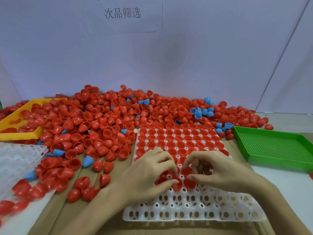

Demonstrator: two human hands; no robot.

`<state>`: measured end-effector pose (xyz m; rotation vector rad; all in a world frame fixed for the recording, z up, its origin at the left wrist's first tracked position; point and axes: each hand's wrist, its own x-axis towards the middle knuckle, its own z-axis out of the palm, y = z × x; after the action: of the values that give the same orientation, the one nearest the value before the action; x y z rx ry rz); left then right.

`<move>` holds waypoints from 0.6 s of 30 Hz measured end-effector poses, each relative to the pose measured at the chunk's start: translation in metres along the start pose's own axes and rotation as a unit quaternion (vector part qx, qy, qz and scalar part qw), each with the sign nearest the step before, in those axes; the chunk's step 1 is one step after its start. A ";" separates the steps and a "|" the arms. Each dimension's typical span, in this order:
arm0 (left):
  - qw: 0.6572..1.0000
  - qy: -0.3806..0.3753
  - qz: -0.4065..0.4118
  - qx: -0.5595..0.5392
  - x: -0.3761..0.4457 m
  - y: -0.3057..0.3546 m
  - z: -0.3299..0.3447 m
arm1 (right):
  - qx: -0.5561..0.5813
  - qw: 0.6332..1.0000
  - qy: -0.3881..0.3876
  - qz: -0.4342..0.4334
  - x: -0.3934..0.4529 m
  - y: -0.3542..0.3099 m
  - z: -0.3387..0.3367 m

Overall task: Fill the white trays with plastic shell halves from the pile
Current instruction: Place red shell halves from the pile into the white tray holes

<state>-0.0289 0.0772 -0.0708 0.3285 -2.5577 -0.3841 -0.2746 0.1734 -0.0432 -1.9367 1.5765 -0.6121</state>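
Currently both hands work the middle rows of the white tray (194,207), centre-bottom of frame. Left hand (149,173) curls its fingers around a red shell half (177,184), seating it; right hand (218,168) has fingers bent over another red half (189,184), thumb touching its rim (actual grip: cannot tell). To do it well: open side up, press until seated, fill row by row. Far rows are full, near rows empty. Pile (101,119) sprawls across centre-left, spilling against the tray's far edge. Blue halves (199,112) are mixed in. Yellow bin (18,122) upper left, green tray (274,146) right, second white tray (17,160) left.
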 end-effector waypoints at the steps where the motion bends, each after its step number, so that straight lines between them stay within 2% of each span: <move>1: 1.000 -0.001 0.002 -0.004 0.000 0.000 0.001 | 0.005 1.000 -0.001 0.000 0.000 -0.001 -0.001; 12: 0.999 -0.018 -0.025 -0.029 0.001 -0.006 -0.003 | -0.022 0.999 0.017 0.015 0.002 0.003 0.005; 14: 0.997 -0.003 -0.063 -0.054 0.005 -0.014 -0.007 | -0.025 1.000 0.018 0.007 0.003 0.003 0.005; 18: 0.973 0.093 -0.190 -0.090 0.022 -0.049 -0.011 | -0.005 0.999 0.035 -0.007 0.001 0.003 0.006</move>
<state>-0.0341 0.0225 -0.0679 0.7509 -2.2516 -0.6871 -0.2722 0.1730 -0.0499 -1.9539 1.6123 -0.6848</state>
